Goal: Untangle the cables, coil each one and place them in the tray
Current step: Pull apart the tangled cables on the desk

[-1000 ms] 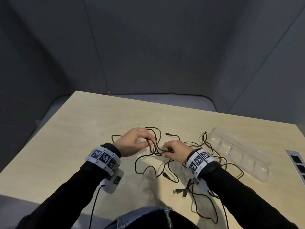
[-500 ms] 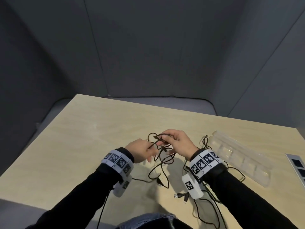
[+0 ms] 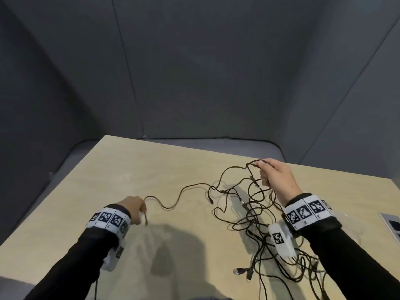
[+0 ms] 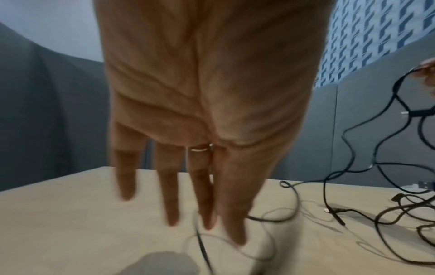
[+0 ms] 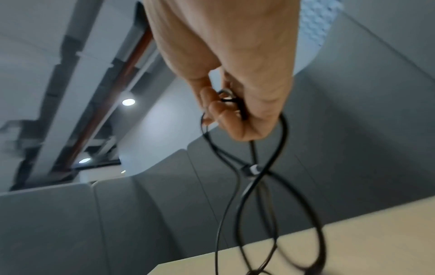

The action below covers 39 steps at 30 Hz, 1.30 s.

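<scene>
Several black cables lie in a tangle [image 3: 253, 213] on the right half of the wooden table [image 3: 151, 169]. My right hand [image 3: 263, 173] is raised above the tangle and grips a few loops of cable; the right wrist view shows the fingers [image 5: 221, 115] curled round the strands [image 5: 254, 186] hanging below. One cable [image 3: 184, 189] stretches leftwards out of the tangle to my left hand [image 3: 144, 210], which pinches it near its end low over the table. The left wrist view is blurred, with the cable [image 4: 202, 247] under the fingertips [image 4: 209, 223]. The tray is not seen.
USB plugs [image 3: 238, 271] lie near the table's front edge, below the tangle. A grey panel with black squares [image 3: 391, 226] sits at the table's right edge. Grey padded walls close in the back and sides.
The hands, close together at the tangle before, have drawn apart: the left went left and down pulling one cable out, the right rose to the right with the loops.
</scene>
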Each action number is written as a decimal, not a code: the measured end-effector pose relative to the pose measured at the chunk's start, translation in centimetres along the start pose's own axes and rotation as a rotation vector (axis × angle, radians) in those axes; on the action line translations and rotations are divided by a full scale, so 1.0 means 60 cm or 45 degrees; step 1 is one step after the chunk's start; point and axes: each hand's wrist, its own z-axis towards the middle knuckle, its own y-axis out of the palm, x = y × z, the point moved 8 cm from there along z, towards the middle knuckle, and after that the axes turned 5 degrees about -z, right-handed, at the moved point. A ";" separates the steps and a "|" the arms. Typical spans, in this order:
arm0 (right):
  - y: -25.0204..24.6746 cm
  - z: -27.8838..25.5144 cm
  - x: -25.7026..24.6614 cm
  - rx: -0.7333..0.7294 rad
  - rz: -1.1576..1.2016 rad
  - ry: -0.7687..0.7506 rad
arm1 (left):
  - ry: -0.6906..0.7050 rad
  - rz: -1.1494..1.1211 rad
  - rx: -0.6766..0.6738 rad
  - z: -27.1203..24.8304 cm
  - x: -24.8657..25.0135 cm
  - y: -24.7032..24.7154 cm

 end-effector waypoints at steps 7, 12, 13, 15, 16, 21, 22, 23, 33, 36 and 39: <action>0.073 -0.063 -0.118 -0.306 -0.115 -0.319 | 0.527 -0.469 0.435 -0.043 0.165 -0.082; 0.112 -0.089 -0.148 -0.440 0.080 -0.389 | 0.783 -0.685 0.313 -0.061 0.294 -0.075; 0.109 -0.086 -0.147 -0.425 0.075 -0.381 | 0.792 -0.661 0.316 -0.058 0.299 -0.066; 0.087 -0.070 -0.129 -0.351 -0.021 -0.331 | 0.769 -0.724 0.368 -0.048 0.280 -0.062; 0.072 -0.060 -0.118 -0.304 -0.129 -0.324 | 0.721 -0.781 0.392 -0.041 0.260 -0.061; 0.010 -0.025 -0.055 -0.092 -1.086 -0.437 | 0.398 -1.283 0.400 -0.008 0.136 -0.068; 0.008 -0.021 -0.038 -0.110 -1.154 -0.441 | 0.333 -1.338 0.418 -0.004 0.116 -0.071; 0.007 -0.021 -0.026 -0.123 -1.200 -0.443 | 0.255 -1.396 0.436 -0.002 0.096 -0.072; -0.044 0.003 0.019 0.175 -0.894 -0.197 | -0.322 -1.672 0.663 0.008 -0.027 -0.040; -0.068 0.015 0.025 0.241 -0.632 -0.006 | -0.390 -1.584 0.621 0.012 -0.034 -0.030; -0.071 0.013 0.015 0.200 -0.300 0.107 | -0.529 -1.323 0.579 0.013 -0.042 -0.026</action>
